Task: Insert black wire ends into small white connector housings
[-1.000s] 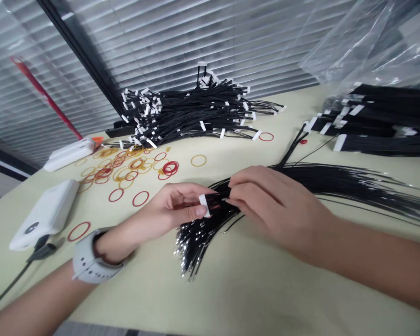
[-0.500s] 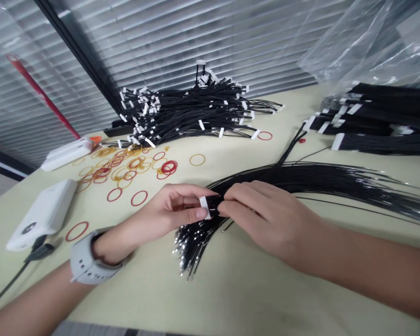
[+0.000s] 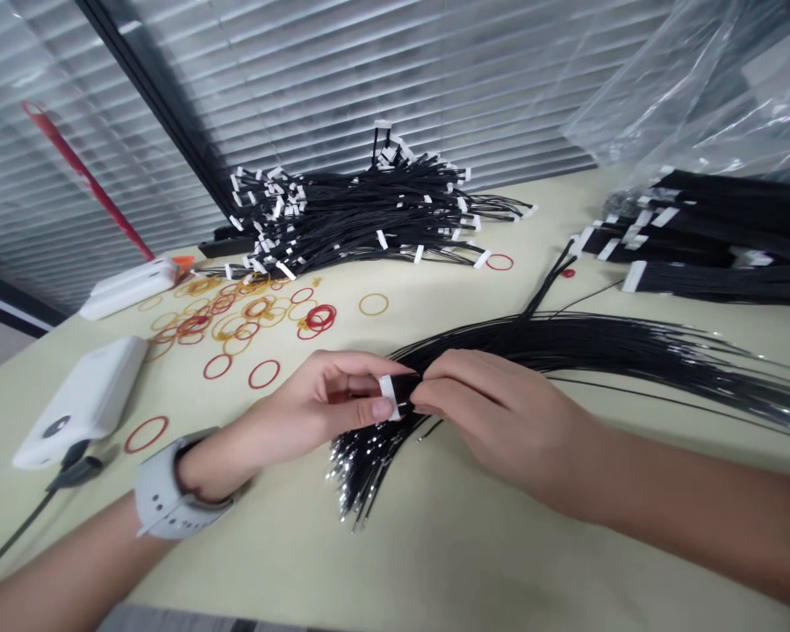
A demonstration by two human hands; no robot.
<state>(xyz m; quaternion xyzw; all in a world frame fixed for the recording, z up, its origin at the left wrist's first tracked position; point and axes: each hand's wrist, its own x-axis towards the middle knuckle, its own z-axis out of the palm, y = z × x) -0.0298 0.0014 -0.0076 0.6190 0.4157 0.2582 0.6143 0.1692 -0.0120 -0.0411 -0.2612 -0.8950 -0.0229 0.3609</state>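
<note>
Between the thumb and fingers of my left hand (image 3: 322, 399) is a white connector housing (image 3: 390, 397) with black wires running out of its right side. My right hand (image 3: 493, 412) pinches at those black wires just right of the housing; its fingertips hide what exactly they grip. Beneath both hands lies a long bundle of loose black wires (image 3: 585, 341). Their shiny metal ends (image 3: 354, 483) fan out below the left hand, and more bare tips stretch off to the right.
A heap of finished-looking black cables (image 3: 369, 211) with white connectors lies against the blinds. Red and yellow rubber bands (image 3: 237, 316) are scattered at left, beside two white devices (image 3: 85, 399). Bundled cables (image 3: 717, 272) and clear plastic (image 3: 698, 96) occupy the back right.
The whole view has shifted slightly, with things sitting a little lower. Both hands keep nearly the same pose at the connector housing; the grip looks unchanged.
</note>
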